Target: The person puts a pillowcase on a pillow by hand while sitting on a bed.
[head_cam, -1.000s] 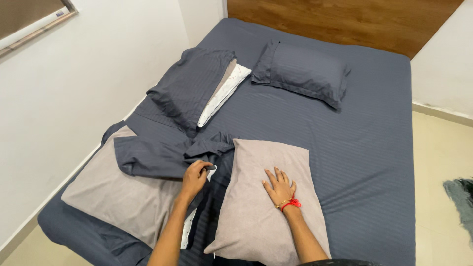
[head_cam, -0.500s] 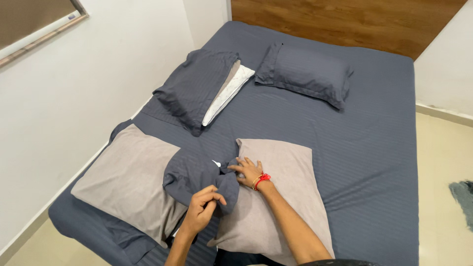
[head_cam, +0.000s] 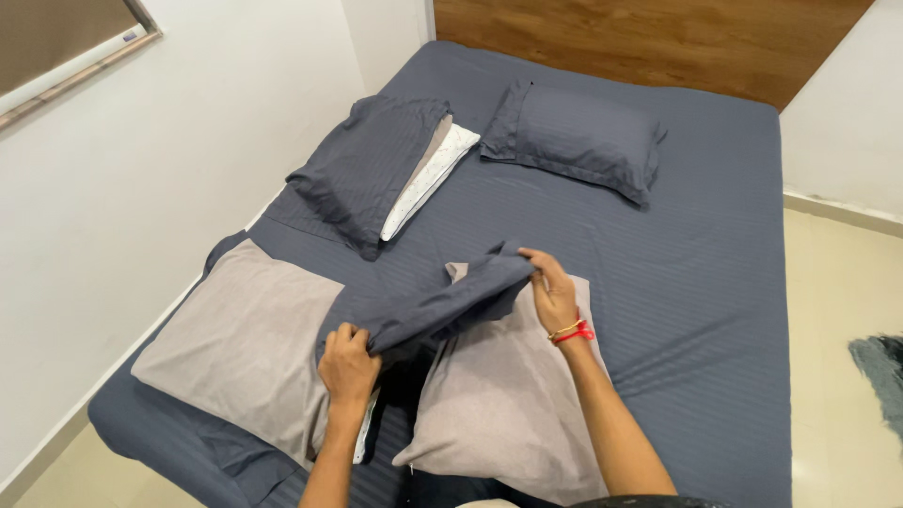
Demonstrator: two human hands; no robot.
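A dark blue striped pillowcase (head_cam: 442, 301) is stretched between my two hands above the bed. My left hand (head_cam: 348, 365) grips its near end, between the two beige pillows. My right hand (head_cam: 555, 290), with a red and gold bracelet at the wrist, holds the far end over the top of the right beige pillow (head_cam: 508, 395). The left beige pillow (head_cam: 240, 343) lies flat beside it at the bed's left edge.
The bed (head_cam: 696, 282) wears a dark blue striped sheet. Near the wooden headboard (head_cam: 658, 42) lie a blue-cased pillow (head_cam: 578, 136) and another pillow half in its blue case (head_cam: 376, 165), white showing. A white wall runs along the left; tiled floor lies to the right.
The bunched pillowcase has been pulled out long. My right hand rose and moved right with one end; my left hand shifted left and down gripping the other end.
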